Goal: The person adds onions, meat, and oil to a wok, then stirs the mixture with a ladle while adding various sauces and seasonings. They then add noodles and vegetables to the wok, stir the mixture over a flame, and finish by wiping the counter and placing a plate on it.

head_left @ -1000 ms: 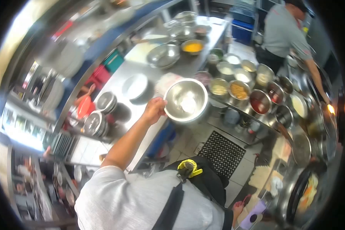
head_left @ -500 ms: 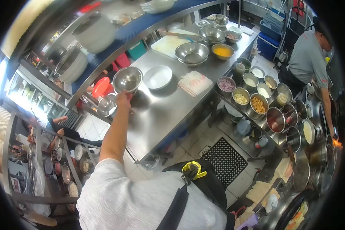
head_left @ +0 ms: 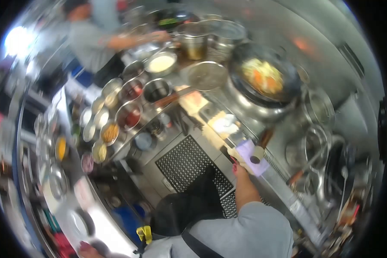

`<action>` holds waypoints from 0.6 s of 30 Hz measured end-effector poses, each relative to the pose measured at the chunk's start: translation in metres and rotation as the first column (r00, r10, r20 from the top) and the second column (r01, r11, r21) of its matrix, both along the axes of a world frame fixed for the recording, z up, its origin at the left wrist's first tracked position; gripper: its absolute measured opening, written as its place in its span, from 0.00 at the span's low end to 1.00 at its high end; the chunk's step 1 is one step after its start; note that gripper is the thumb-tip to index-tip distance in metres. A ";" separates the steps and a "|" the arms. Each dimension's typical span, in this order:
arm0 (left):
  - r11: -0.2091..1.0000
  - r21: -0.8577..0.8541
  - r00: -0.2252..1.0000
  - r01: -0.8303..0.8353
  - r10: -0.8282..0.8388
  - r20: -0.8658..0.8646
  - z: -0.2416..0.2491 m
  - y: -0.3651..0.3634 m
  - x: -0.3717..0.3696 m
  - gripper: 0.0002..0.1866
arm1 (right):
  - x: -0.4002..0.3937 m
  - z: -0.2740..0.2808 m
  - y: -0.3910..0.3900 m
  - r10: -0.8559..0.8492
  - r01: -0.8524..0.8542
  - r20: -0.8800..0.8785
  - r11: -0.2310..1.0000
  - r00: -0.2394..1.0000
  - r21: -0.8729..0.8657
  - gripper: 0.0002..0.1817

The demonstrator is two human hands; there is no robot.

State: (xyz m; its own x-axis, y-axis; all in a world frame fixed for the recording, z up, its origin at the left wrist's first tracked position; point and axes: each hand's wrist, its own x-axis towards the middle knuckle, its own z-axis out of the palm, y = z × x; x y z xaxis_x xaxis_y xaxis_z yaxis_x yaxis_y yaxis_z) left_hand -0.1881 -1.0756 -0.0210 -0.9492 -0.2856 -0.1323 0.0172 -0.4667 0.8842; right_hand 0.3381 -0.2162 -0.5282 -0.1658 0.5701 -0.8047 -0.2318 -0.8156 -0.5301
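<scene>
My right hand (head_left: 241, 169) reaches to the stove's front edge, against a beige cloth (head_left: 241, 161) beside a purple cloth (head_left: 246, 150); its fingers are too small and blurred to read. At the bottom left edge, my left hand (head_left: 89, 250) is smeared by motion over the steel counter (head_left: 109, 228), close to a dark, blurred round shape. A white bowl (head_left: 77, 223) stands farther up that counter. Beyond my right hand, a wok (head_left: 238, 73) holds yellow and orange food (head_left: 262, 77). A wooden handle (head_left: 265, 139) lies near the purple cloth.
A person in a grey shirt (head_left: 88, 43) works at the upper left, arm stretched over pots. Several metal containers of ingredients (head_left: 110, 133) line a shelf at the left. A black perforated mat (head_left: 189, 163) lies on the floor. Strainers (head_left: 318, 107) stand at the right.
The view has swung right to the stove and wok. My right hand has come into view at the stove edge. My left hand, earlier at a metal bowl, is now at the bottom left edge.
</scene>
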 end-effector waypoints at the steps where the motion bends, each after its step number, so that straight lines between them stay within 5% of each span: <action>1: 0.921 -0.315 0.968 -0.230 0.251 0.025 -0.010 0.019 -0.016 0.19 | -0.012 0.023 -0.012 -0.002 -0.001 0.124 1.000 0.992 0.031 0.11; 2: 0.960 -0.023 0.948 -0.278 0.279 0.151 0.002 0.050 -0.026 0.15 | -0.022 0.034 -0.020 -0.003 -0.005 0.214 0.999 0.977 0.035 0.10; 6: 0.993 -0.105 0.991 0.052 -0.038 0.128 0.002 0.139 -0.112 0.12 | -0.040 0.031 -0.025 -0.009 -0.013 0.304 0.997 0.953 0.071 0.08; 7: 0.864 -0.405 0.916 0.301 -0.380 -0.130 -0.005 0.167 -0.134 0.14 | -0.041 0.026 -0.028 -0.014 -0.004 0.324 0.998 0.946 0.055 0.08; 10: 0.937 -0.254 0.965 0.239 -0.259 -0.047 0.044 0.330 -0.117 0.16 | -0.049 0.043 -0.036 -0.022 0.023 0.342 1.000 0.939 0.000 0.08; 11: 0.907 -0.338 0.962 0.249 -0.272 -0.021 0.061 0.381 -0.109 0.23 | -0.050 0.047 -0.035 -0.024 0.028 0.338 1.000 0.941 -0.007 0.08; 14: 0.799 -0.451 0.876 0.398 -0.477 -0.073 0.091 0.506 -0.085 0.19 | -0.056 0.055 -0.036 -0.029 0.040 0.336 0.999 0.942 -0.026 0.09; 18: 0.492 -0.720 0.642 0.490 -0.762 -0.084 0.086 0.637 -0.064 0.19 | -0.062 0.066 -0.023 -0.018 0.028 0.329 0.999 0.944 -0.025 0.09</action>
State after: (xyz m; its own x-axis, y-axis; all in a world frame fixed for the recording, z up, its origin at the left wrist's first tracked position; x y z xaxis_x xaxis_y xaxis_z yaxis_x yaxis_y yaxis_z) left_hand -0.2520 -0.4387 0.0653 -0.8273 0.5271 0.1943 0.3043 0.1297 0.9437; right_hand 0.2763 -0.2392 -0.4626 0.1234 0.5463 -0.8285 -0.0679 -0.8282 -0.5562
